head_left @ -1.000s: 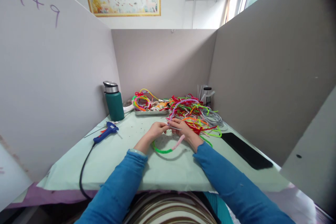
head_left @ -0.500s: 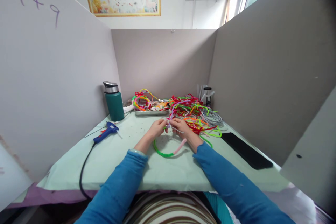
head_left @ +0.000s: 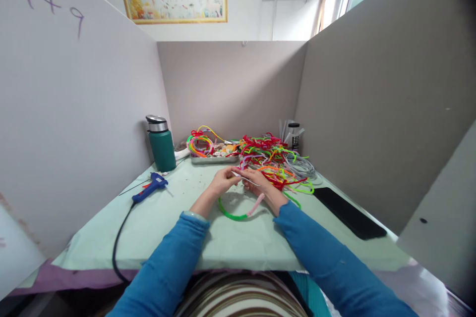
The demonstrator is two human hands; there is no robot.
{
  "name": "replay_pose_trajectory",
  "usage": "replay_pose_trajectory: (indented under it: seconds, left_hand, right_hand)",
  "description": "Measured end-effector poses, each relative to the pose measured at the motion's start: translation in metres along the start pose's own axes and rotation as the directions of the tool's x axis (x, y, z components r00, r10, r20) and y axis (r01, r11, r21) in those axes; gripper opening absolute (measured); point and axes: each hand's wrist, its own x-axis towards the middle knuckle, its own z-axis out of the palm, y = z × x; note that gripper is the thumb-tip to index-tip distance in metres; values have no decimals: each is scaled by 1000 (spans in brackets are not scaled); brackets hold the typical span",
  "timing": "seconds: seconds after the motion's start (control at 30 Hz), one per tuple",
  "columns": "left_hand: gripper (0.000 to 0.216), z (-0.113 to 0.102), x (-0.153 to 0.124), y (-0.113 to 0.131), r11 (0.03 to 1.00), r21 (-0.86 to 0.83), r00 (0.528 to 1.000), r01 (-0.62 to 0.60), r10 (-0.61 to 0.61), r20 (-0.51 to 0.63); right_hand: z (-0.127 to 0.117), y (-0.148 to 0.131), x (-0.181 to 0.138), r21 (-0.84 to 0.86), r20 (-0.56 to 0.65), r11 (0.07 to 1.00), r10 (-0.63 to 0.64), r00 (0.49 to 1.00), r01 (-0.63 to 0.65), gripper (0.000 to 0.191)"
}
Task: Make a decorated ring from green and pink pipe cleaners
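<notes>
White cord [head_left: 250, 181] should, it is judged, be kept taut and the fuzzy strip [head_left: 238, 217] steadied against twisting. Left hand [head_left: 223, 181] and right hand [head_left: 257, 181] are held close together, fingertips pinched narrowly on cord; anything else gripped is hidden. Strip is curved nearside, over the tabletop [head_left: 245, 250].

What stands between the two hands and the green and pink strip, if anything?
Nothing visible: the strip curves on the near side of the left hand and right hand, while the colourful heap lies beyond them.
</notes>
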Motion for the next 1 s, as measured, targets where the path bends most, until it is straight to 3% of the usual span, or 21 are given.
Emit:
replay_pose_trajectory:
  seconds: [0.2,0.37,0.77,1.0]
  left_hand:
    - [28,0,0,3,998,-59,999,-24,23,-28]
    - [28,-1,0,2,996,-73,998,-42,37,-60]
    - [32,-7,8,-13,996,50,968,71,-57,-245]
    - [27,-9,10,-22,989,78,959,123,-98,-267]
  right_hand:
    - [4,-8,-6,129,-12,991,38,999,-36,27]
    - [0,-9,-8,192,-81,981,-7,997,22,27]
    - [1,-1,-5,-4,58,999,-40,998,40,31]
    - [2,6,-5,-216,-1,960,-181,984,176,35]
